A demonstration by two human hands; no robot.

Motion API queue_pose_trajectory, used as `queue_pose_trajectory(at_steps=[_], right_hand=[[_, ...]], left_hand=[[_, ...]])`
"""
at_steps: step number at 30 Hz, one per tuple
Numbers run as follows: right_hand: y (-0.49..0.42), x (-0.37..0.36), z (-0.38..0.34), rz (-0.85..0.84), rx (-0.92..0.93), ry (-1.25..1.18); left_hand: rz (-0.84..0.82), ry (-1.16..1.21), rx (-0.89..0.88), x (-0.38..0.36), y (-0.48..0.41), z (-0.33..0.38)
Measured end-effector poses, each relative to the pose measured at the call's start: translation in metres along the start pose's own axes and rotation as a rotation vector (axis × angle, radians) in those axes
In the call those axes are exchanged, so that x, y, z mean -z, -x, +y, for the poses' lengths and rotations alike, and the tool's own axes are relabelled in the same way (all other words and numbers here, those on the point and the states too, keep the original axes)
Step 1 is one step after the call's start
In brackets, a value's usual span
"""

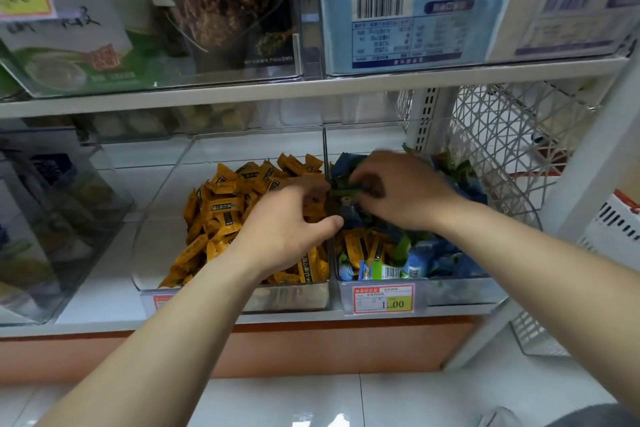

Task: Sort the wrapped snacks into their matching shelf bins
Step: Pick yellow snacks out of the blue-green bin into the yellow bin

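Green wrapper (341, 190) half under right hand (398, 196)

Your lower shelf (104, 288) carries three clear bins side by side: left bin (86, 218), middle bin (162, 198), right bin (460, 291). Middle and right walls touch.

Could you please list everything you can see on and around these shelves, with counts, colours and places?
orange snacks: many, orange, filling the middle bin
middle bin: one, clear, lower shelf
mixed snacks: many, blue and green, right bin
stray orange snacks: several, orange, right bin's front
right bin: one, clear, lower shelf
left bin: one, clear, lower shelf, holding boxes
price tags: four, red and yellow, bin fronts
wire basket: one, white, far right
boxes: several, green and blue-white, upper bins
left hand: one, where middle and right bins meet, fingers curled
right hand: one, over right bin, pinching green snack
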State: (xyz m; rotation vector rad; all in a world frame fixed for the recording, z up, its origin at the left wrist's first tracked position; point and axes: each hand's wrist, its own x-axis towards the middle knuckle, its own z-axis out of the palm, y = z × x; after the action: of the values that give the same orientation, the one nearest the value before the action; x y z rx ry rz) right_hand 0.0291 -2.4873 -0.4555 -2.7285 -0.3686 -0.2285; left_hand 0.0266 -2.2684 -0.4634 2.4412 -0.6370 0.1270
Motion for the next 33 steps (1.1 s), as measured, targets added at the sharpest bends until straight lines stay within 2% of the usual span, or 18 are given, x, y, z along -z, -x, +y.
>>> queue_pose_trajectory(at_steps=[1,3,5,10,14,20,33], right_hand=[[0.001,-0.009,-0.007,-0.167,-0.014,-0.098],[0.002,-0.026,-0.010,-0.411,-0.022,-0.079],[0.000,-0.036,-0.004,-0.489,-0.017,0.036],[-0.008,-0.042,0.001,-0.639,-0.113,0.105],[-0.010,-0.046,0.000,-0.670,-0.115,0.170],[-0.012,-0.049,0.000,-0.755,-0.112,0.091],[0.001,-0.038,0.009,-0.561,-0.049,-0.265]], left_hand=[[0.004,-0.004,-0.001,0.000,0.000,0.000],[0.008,-0.013,-0.003,0.000,0.000,0.000],[0.007,-0.015,-0.003,-0.001,0.001,0.000],[0.000,-0.002,-0.010,0.001,0.002,0.000],[-0.005,0.007,-0.011,0.001,0.003,0.000],[-0.002,0.006,-0.007,0.001,0.001,-0.001],[-0.011,0.052,0.033,0.001,-0.002,-0.002]])
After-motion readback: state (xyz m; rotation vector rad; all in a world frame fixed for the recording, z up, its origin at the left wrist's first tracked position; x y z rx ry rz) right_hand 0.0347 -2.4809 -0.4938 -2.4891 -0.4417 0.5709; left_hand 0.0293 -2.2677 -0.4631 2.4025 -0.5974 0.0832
